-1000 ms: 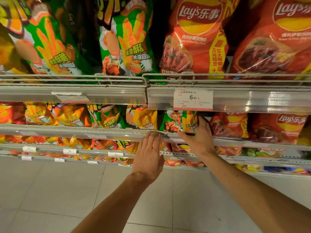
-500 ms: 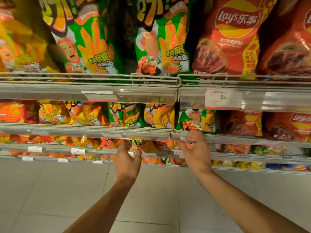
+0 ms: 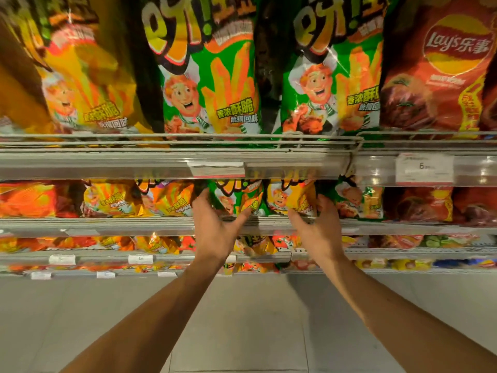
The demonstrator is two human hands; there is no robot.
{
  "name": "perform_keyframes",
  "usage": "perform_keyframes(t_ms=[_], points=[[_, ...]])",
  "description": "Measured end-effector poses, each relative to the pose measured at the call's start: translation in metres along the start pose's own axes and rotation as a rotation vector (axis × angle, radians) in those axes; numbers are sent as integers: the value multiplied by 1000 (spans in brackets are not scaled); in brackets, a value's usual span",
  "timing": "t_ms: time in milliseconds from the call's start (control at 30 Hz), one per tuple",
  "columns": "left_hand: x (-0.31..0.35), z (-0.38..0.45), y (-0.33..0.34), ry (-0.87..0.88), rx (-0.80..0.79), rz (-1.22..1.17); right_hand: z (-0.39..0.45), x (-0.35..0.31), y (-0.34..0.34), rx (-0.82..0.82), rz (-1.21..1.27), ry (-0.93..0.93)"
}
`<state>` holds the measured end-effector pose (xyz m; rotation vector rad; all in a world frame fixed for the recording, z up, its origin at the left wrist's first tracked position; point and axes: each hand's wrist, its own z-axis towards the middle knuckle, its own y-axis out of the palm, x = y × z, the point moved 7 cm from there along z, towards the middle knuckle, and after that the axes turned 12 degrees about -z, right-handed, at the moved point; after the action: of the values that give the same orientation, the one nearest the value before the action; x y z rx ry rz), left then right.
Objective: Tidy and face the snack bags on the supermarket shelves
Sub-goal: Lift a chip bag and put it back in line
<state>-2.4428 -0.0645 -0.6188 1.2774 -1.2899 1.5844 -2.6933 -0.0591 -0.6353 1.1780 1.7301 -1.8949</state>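
At the second shelf down, both hands are in among the bags. Left hand (image 3: 215, 224) is spread, fingers straight up the left side of the green fries bag (image 3: 236, 197), thumb stretched toward its lower edge. Right hand (image 3: 317, 227) is open too, fingers reaching up beside the yellow fries bag (image 3: 293, 196), thumb out at its bottom corner; neither hand has curled round anything that I can see. A moment back the left hand was hanging below the rail with fingers folded and the right was resting on the shelf lip further right, so both have come up and in, bracketing these two bags. That reads as the next pair about to be squared and pulled forward.

Outward now: the shelf rail (image 3: 107, 224) runs under them, with more yellow and orange bags to the left and red Lay's bags (image 3: 419, 203) to the right. Above, big green bags (image 3: 209, 76) stand faced behind a wire guard (image 3: 188, 138), with a price tag (image 3: 423, 168) on the strip. Lower shelves carry smaller packs, and pale floor tiles (image 3: 255, 319) lie below.
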Motion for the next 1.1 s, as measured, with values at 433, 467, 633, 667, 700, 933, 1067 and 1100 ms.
perform_keyframes(t_ms=[433,467,633,667,700,933,1067,1100], points=[[-20,53,17,-30,-76,-100,57,-9,30,-157,-69,32],[-20,53,17,-29,-74,-104,59,-9,33,-158,-71,32],[-16,51,18,-38,-65,-135,60,-9,34,-117,-70,34],[-15,50,18,-43,-67,-140,59,-10,32,-108,-77,36],[-12,50,18,-50,-67,-147,58,-12,30,-100,-80,38],[14,43,11,-45,-54,-212,55,-24,16,-44,-94,45],[22,32,5,-84,-59,-219,49,-27,10,-37,-169,70],[22,30,3,-87,-61,-210,47,-27,9,-40,-180,71]])
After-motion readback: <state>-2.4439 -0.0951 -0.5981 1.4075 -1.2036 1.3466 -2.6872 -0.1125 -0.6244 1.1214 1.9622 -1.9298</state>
